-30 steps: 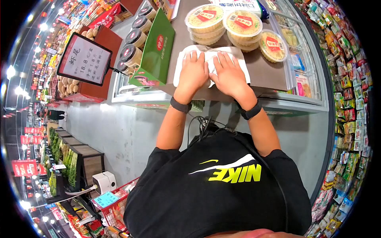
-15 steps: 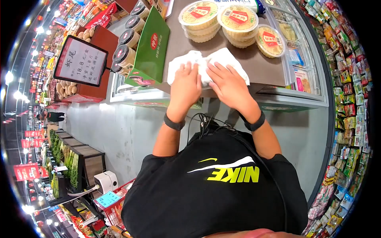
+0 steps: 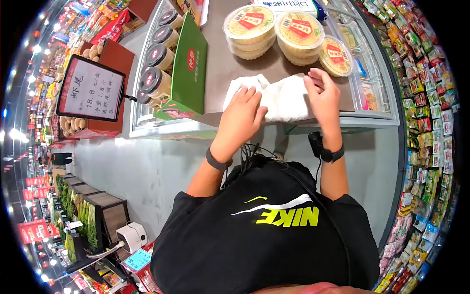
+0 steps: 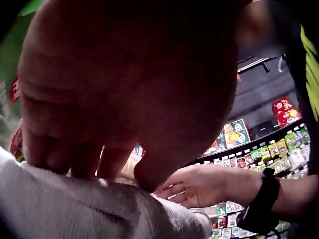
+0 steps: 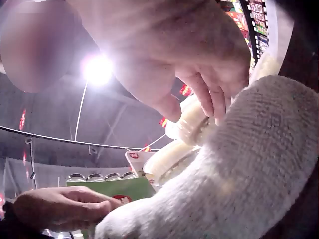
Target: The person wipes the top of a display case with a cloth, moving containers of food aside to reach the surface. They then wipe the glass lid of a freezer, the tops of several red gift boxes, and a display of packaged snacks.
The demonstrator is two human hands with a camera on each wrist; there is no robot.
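A white towel [image 3: 288,100] lies folded and bunched on the front of the brown counter top [image 3: 218,54]. My left hand [image 3: 240,117] rests on the towel's left part. In the left wrist view its fingertips and thumb come down onto the cloth [image 4: 99,209]. At the towel's right edge is my right hand [image 3: 324,100], its fingers loosely bent. Seen from the right wrist, that hand [image 5: 194,59] hovers along the top of the thick towel roll [image 5: 249,154], with no cloth between thumb and fingers.
Stacked round tubs with clear lids [image 3: 249,24] and a second stack [image 3: 299,32] stand behind the towel, a single tub [image 3: 335,56] beside them. On the left are a green display board [image 3: 188,68] and lidded jars [image 3: 155,81]. A glass-topped freezer [image 3: 369,73] borders the right.
The towel, flatter under both hands earlier, is now bunched and further right. My right hand has moved right to the towel's edge, its fingers less flat. The left hand stays on the cloth.
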